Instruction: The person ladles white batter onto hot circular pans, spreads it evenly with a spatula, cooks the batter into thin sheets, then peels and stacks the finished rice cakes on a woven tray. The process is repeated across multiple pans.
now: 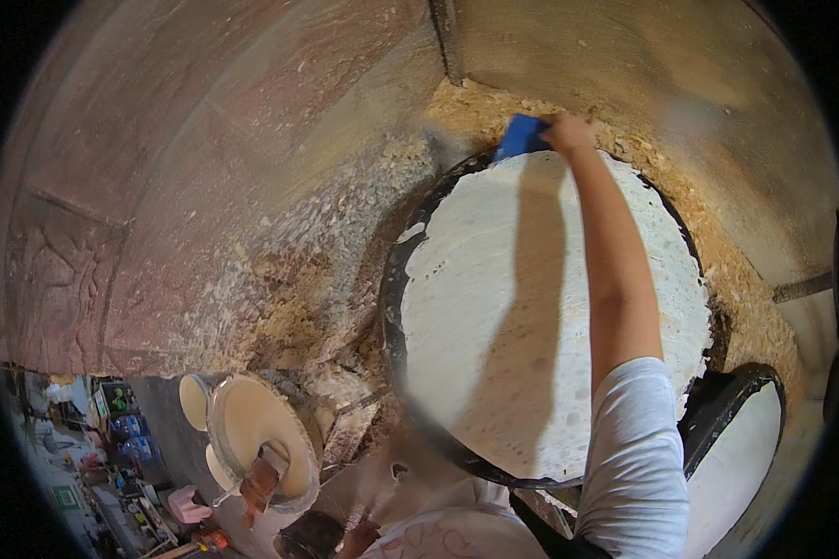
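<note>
My right hand [575, 134] reaches to the far edge of a large round black griddle [393, 307]. It grips a flat blue scraper [522, 136], whose lower edge meets the griddle's far rim. A thin, pale batter sheet [475, 279] with small bubbles and a ragged edge covers nearly the whole griddle. My forearm stretches across the right side of the sheet and hides part of it, and its shadow falls to the left. My left hand cannot be made out in view.
A bucket of beige batter [241, 419] stands at the lower left, with a brown dipper [262, 478] at its rim. A second black griddle [730, 412] bearing a pale layer is at lower right. Crusted walls [349, 189] rise around. A pink stool [189, 504] stands farther left.
</note>
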Available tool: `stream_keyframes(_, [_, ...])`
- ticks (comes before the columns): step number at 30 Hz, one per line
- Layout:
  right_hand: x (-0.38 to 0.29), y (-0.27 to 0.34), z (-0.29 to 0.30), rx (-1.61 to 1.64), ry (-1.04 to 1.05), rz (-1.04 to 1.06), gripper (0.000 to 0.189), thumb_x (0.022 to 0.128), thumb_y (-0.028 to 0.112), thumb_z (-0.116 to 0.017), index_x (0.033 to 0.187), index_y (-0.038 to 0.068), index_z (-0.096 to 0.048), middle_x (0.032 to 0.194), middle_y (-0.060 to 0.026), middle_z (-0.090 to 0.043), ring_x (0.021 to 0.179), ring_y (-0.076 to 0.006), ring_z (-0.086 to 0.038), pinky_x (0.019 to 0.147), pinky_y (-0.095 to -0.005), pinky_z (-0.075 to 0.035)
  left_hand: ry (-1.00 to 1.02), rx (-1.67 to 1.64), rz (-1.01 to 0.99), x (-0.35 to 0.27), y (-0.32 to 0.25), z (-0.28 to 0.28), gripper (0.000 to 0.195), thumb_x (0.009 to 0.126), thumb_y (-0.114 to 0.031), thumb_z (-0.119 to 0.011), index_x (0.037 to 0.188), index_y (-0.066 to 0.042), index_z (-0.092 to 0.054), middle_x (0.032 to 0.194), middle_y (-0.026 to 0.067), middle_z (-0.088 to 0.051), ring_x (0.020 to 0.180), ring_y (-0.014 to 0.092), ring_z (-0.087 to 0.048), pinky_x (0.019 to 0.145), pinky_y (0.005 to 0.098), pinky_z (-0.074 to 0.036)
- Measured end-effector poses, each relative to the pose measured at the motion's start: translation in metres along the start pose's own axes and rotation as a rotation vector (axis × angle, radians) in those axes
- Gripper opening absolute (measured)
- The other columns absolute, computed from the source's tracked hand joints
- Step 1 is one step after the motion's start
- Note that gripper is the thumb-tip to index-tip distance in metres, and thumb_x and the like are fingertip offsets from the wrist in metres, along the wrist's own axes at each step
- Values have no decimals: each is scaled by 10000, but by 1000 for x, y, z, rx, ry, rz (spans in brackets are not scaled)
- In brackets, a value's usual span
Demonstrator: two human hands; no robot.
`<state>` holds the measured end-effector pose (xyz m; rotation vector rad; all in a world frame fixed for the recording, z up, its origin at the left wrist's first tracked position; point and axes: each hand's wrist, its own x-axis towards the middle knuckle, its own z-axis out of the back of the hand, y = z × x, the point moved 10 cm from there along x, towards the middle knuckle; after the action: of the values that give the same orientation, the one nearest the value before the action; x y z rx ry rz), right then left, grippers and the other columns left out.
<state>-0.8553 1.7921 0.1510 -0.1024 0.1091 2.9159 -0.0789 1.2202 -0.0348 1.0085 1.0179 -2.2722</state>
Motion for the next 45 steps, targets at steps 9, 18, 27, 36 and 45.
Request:
stream_keyframes(9, [-174,282,-42,-105,54,954,425,719,407,-692,1139,366,-648,1020,19,-651,1102,-201,-462,920,-462,-297,-42,-228,-11,26,27,-12,166,882,-176,-524,970,-88,-634,763,91,-680,676,223,-674,612,356,-536])
stream_keyframes(18, [-455,288,45,517,-183,1219,176,630,171,-654,800,127,-662,847,-44,-587,932,-230,-522,742,-370,-412,361,-777,-212,91,-83,9,216,903,-199,-511,1002,-62,-645,803,124,-666,722,227,-659,664,380,-514])
stream_keyframes(27, [-674,60,-68,1753,-299,-565,322,871,76,-596,1171,20,-492,1070,-91,-604,913,-198,-606,786,-306,-498,121,-43,-942,104,-293,43,113,825,-89,-602,934,-67,-618,836,141,-613,776,338,-600,689,424,-492])
stream_keyframes(36, [-799,16,-113,1898,-393,-879,433,746,-26,-620,1165,-4,-512,1058,-106,-616,942,-218,-614,853,-355,-503,-292,424,-1749,-43,-433,-21,298,730,-53,-667,1020,-64,-600,1080,82,-533,1068,257,-490,951,458,-299])
stream_keyframes(45, [-761,26,-23,413,-405,-204,583,552,0,-635,1131,69,-614,1078,-123,-591,958,-321,-578,810,-384,-454,-282,577,-1765,-27,-479,-69,98,721,-37,-648,784,-88,-594,861,49,-544,960,223,-507,950,459,-293])
